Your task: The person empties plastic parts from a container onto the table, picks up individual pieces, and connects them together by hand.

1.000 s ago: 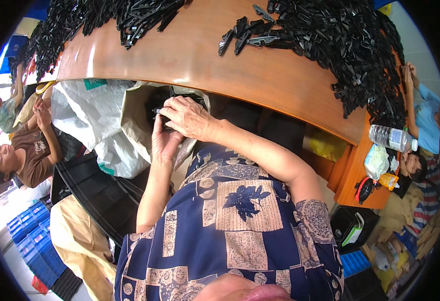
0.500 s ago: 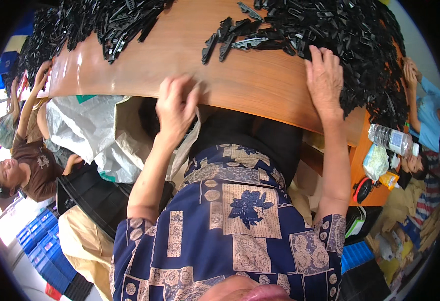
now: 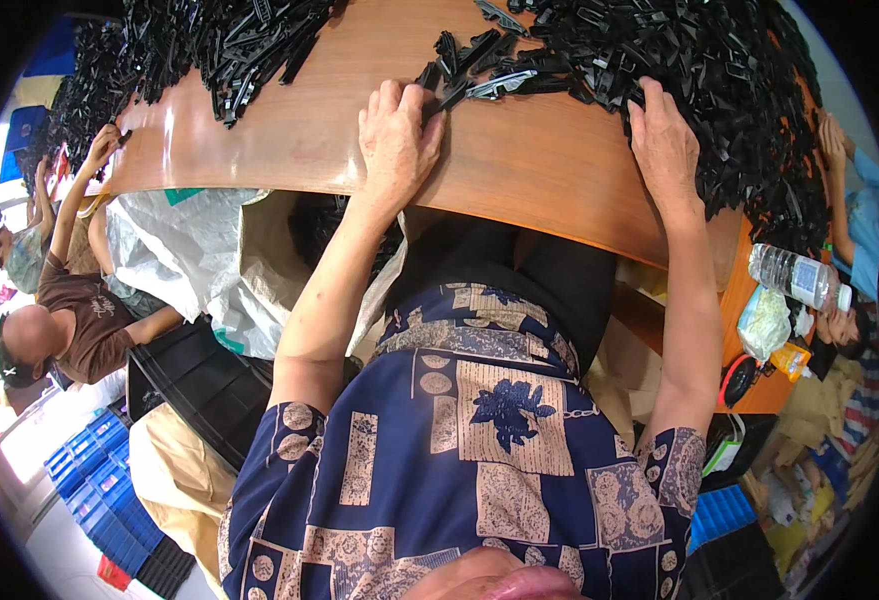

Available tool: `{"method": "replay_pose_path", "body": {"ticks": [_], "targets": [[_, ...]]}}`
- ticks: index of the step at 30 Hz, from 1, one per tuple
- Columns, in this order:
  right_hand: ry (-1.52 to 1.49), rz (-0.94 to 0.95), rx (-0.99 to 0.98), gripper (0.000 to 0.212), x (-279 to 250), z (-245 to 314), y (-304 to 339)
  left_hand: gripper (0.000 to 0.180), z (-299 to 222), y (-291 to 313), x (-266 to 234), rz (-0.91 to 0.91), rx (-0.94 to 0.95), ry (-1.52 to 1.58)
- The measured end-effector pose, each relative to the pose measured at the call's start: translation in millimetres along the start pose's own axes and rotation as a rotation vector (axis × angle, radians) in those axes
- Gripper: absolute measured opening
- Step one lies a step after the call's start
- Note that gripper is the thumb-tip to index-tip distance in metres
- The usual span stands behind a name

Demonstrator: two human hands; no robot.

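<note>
Slim black plastic parts (image 3: 684, 70) lie in a large heap at the right of the brown table (image 3: 289, 140). My left hand (image 3: 399, 140) rests on the table at the heap's left fringe, its fingers closed on a black plastic part (image 3: 431, 104) that shows between thumb and fingers. Beside it lie a few loose black parts and a part with a pale, shiny face (image 3: 501, 84). My right hand (image 3: 665, 150) touches the near edge of the heap. Its fingers are bent inward, and the parts around their tips hide what they hold, if anything.
A second black heap (image 3: 259, 50) lies at the far left. A white sack (image 3: 174, 260) hangs open below the table edge, near a black crate (image 3: 209, 390). A plastic bottle (image 3: 794, 275) stands out on the right. People sit at both sides.
My left hand has moved right and away from me, from the table edge onto the loose parts. My right hand has shifted slightly right, its fingers now more bent.
</note>
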State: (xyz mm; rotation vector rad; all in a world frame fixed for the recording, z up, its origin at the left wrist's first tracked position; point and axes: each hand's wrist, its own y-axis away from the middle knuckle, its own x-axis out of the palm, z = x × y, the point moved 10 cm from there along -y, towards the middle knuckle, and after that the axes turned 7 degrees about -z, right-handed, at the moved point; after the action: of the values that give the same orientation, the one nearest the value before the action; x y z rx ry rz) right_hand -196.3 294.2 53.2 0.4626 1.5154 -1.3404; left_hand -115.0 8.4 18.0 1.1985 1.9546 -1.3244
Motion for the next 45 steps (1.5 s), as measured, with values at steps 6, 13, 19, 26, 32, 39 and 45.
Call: {"method": "replay_pose_path", "body": {"ticks": [6, 13, 19, 26, 32, 39, 45], "targets": [[0.017, 0.026, 0.05, 0.016, 25, -17, -9, 0.028, 0, 22, -14, -0.019, 0.068, 0.077], [-0.083, -0.165, -0.052, 0.017, -22, 4, -4, 0.033, -23, 30, -24, -0.059, 0.26, -0.001], [0.248, 0.04, -0.522, 0.012, -9, 76, 46, 0.025, -41, 35, -24, 0.036, 0.382, 0.07], [-0.086, 0.273, -0.447, 0.026, -7, 104, 55, 0.019, -50, 44, -24, 0.071, 0.423, 0.135], [-0.578, 0.599, -0.008, 0.038, -9, 43, 42, 0.02, -43, 55, -28, 0.051, 0.414, 0.166], [-0.42, 0.617, -0.336, 0.042, -6, 77, 49, 0.015, -54, 58, -28, 0.047, 0.469, 0.189], [-0.518, 0.51, -0.336, 0.028, 10, 84, 53, 0.016, -83, 52, -12, 0.147, 0.572, 0.272]]}}
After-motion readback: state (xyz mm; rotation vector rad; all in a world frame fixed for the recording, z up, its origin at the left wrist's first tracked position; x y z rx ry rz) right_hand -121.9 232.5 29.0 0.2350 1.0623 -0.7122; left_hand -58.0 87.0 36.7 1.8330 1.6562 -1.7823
